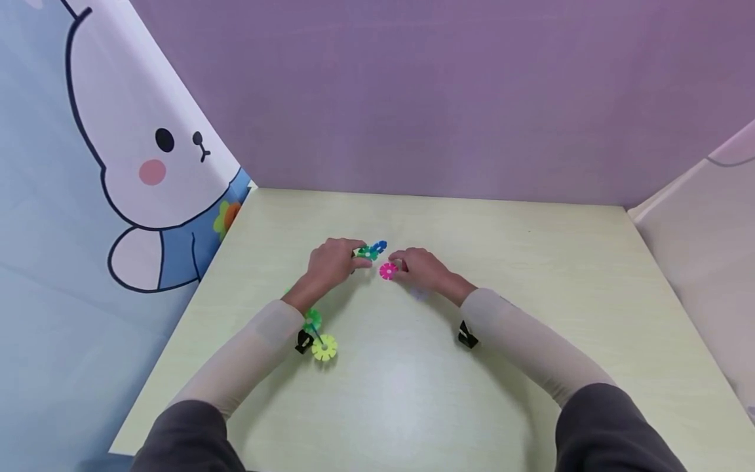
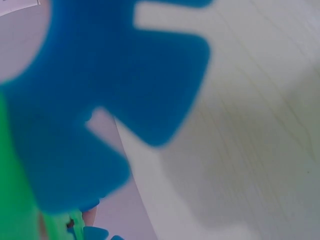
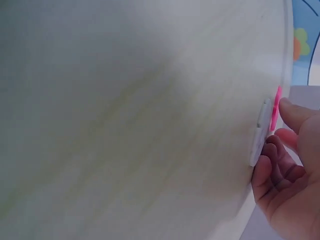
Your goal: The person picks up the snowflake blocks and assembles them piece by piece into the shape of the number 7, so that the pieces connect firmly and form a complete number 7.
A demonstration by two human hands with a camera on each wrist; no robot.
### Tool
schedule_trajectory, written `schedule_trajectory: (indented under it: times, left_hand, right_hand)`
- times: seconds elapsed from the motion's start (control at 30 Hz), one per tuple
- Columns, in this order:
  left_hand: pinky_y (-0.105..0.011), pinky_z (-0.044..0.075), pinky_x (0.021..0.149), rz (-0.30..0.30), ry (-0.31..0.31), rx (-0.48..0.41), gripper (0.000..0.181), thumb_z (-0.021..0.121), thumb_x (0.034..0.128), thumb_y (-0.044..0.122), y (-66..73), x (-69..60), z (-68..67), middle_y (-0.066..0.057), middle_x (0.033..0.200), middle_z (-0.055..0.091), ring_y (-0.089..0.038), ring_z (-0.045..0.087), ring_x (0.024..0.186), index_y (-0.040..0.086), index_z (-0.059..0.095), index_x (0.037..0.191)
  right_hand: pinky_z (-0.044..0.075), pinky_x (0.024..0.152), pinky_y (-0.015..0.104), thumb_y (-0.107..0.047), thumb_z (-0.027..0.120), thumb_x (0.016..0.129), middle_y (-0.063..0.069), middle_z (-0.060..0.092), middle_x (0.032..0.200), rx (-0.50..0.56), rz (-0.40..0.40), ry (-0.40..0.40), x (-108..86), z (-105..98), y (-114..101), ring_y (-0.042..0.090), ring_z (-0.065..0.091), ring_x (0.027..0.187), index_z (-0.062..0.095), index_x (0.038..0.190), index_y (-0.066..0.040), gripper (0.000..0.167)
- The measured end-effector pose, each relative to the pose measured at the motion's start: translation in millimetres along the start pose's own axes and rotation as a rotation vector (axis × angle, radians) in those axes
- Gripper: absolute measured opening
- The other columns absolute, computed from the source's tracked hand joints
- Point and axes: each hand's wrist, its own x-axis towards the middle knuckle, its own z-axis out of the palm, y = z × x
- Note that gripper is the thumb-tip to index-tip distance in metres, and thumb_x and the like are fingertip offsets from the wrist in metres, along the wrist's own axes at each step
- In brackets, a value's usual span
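Note:
My left hand (image 1: 333,263) grips a green notched disc (image 1: 368,254) between thumb and fingers, with a blue notched disc (image 1: 379,246) attached. Beneath that forearm, another green disc (image 1: 312,319) and a yellow disc (image 1: 324,348) are linked by a dark piece seen edge-on. Whether these join the held discs is hidden. A blurred blue disc (image 2: 155,75) fills much of the left wrist view, beside green plastic (image 2: 12,195). My right hand (image 1: 426,267) pinches a pink notched disc (image 1: 388,271). Whitish slotted pieces (image 3: 258,140) lie beside its fingers in the right wrist view.
The pale wood-grain table (image 1: 401,400) spreads under both arms. A purple panel (image 1: 413,98) stands along its far edge. A blue cloth with a cartoon animal (image 1: 159,131) borders the left side, and a white panel (image 1: 702,249) the right.

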Motion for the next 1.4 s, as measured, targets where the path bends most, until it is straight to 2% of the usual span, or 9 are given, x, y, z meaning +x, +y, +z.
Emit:
schedule_trajectory:
  times: [0.13,0.33,0.53,0.7,0.97,1.17,1.3,1.4]
  left_hand:
    - [-0.023,0.037,0.048,0.001,-0.012,-0.001,0.052,0.074,0.0920,0.045,1.6,0.2,-0.3,-0.001,0.075,0.066,-0.016,0.056,0.062,0.024,0.065,0.139]
    - [-0.023,0.036,0.048,-0.004,-0.031,-0.002,0.053,0.074,0.0917,0.045,3.3,1.3,0.0,-0.001,0.075,0.066,-0.015,0.055,0.063,0.024,0.064,0.140]
    - [-0.024,0.036,0.049,0.008,-0.015,-0.003,0.051,0.075,0.0909,0.045,6.4,0.9,1.2,0.000,0.074,0.066,-0.016,0.055,0.064,0.025,0.066,0.137]
    - [-0.024,0.036,0.049,0.012,-0.014,-0.011,0.050,0.075,0.0910,0.044,8.2,0.5,1.6,0.000,0.074,0.066,-0.016,0.054,0.064,0.025,0.066,0.137]
    - [-0.023,0.035,0.048,0.031,-0.016,-0.015,0.050,0.075,0.0909,0.044,10.2,-1.1,2.3,0.000,0.074,0.066,-0.015,0.052,0.062,0.025,0.066,0.137]
    - [-0.024,0.034,0.047,0.052,-0.013,-0.033,0.049,0.074,0.0912,0.044,11.3,-1.6,2.7,0.001,0.070,0.063,-0.014,0.049,0.059,0.025,0.067,0.136]
    - [-0.024,0.034,0.047,0.066,-0.010,-0.046,0.049,0.075,0.0912,0.043,12.3,-1.3,4.0,0.000,0.068,0.061,-0.014,0.048,0.058,0.024,0.067,0.135]
    - [-0.023,0.033,0.047,0.073,-0.007,-0.047,0.049,0.075,0.0909,0.043,12.9,-0.9,5.2,0.001,0.069,0.061,-0.013,0.048,0.059,0.024,0.068,0.135]
  right_hand:
    - [0.046,0.072,0.028,-0.025,0.070,0.098,0.002,0.063,0.083,-0.037,-0.018,0.003,-0.7,0.7,-0.4,0.016,0.054,0.078,0.062,0.141,-0.013,0.045]
    - [0.049,0.075,0.029,-0.025,0.069,0.098,0.003,0.065,0.091,-0.068,-0.033,0.001,-1.9,0.2,-2.5,0.018,0.055,0.083,0.065,0.137,-0.014,0.041]
    - [0.052,0.080,0.030,-0.023,0.072,0.096,0.006,0.063,0.099,-0.008,0.016,0.001,-4.8,-2.3,-3.8,0.018,0.056,0.088,0.062,0.122,-0.004,0.034]
    - [0.052,0.079,0.029,-0.019,0.068,0.098,0.008,0.063,0.098,0.076,0.044,0.005,-9.1,-6.3,-2.6,0.019,0.057,0.086,0.056,0.113,-0.005,0.024]
    - [0.057,0.091,0.036,-0.017,0.059,0.103,0.011,0.069,0.112,0.155,0.034,0.038,-17.3,-16.2,10.4,0.023,0.065,0.101,0.060,0.122,-0.004,0.023]
    - [0.057,0.078,0.031,-0.016,0.055,0.105,0.012,0.070,0.106,0.166,0.003,0.080,-20.0,-28.1,13.2,0.021,0.066,0.090,0.061,0.121,-0.003,0.021]
    - [0.054,0.067,0.029,-0.016,0.054,0.106,0.013,0.070,0.098,0.217,-0.001,0.098,-21.2,-34.5,15.5,0.020,0.064,0.078,0.060,0.121,-0.003,0.021]
    - [0.053,0.064,0.029,-0.016,0.053,0.106,0.015,0.068,0.095,0.253,0.010,0.110,-21.8,-37.5,17.5,0.020,0.062,0.075,0.059,0.122,-0.003,0.021]
